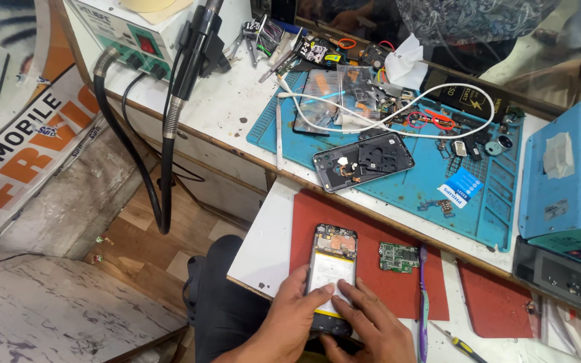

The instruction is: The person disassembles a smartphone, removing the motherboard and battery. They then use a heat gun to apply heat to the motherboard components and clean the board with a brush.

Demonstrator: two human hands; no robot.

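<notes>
An opened phone (331,262) lies back-up on a red mat (371,222), its battery and gold-coloured board exposed. My left hand (296,316) grips its lower left edge, the thumb pressed on the battery. My right hand (371,323) rests on the lower right part, fingers lying over the battery's bottom edge. A small green circuit board (398,257) lies on the mat just right of the phone. A purple toothbrush (423,302) lies beside my right hand.
A blue work mat (432,181) further back carries a black phone back frame (364,160), a white cable (438,111), several small parts and red-handled scissors. A hot-air station (136,33) with hose stands at the back left. A blue machine (566,181) stands right. A screwdriver (462,346) lies near the front.
</notes>
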